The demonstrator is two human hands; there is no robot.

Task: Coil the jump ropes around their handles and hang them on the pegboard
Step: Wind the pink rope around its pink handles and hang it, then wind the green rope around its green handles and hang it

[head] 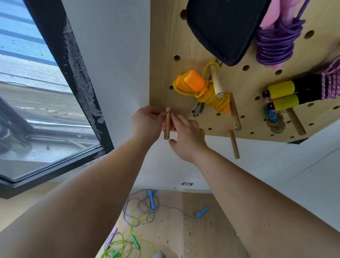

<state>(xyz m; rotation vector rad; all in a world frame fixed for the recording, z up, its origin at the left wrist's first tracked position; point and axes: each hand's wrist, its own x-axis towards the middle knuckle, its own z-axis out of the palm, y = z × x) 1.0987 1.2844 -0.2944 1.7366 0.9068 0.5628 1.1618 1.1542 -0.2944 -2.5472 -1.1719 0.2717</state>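
Pinches a pink strand in the curled fingers of the left hand (146,122), just left of the wooden peg (167,123); closes the right hand (186,137) on the same pink jump rope (171,129) from the right, thumb free below. Best to spread the loop wide, slip it over the peg's near tip and push it far back against the pegboard (164,51) before easing either grip, lest the coil slide off or unwind. Keep clear of the yellow rope (210,97) hung just to the right. Left to coil, judging from here: the blue-handled rope (151,202) and the green rope (122,247), loose on the floor below.
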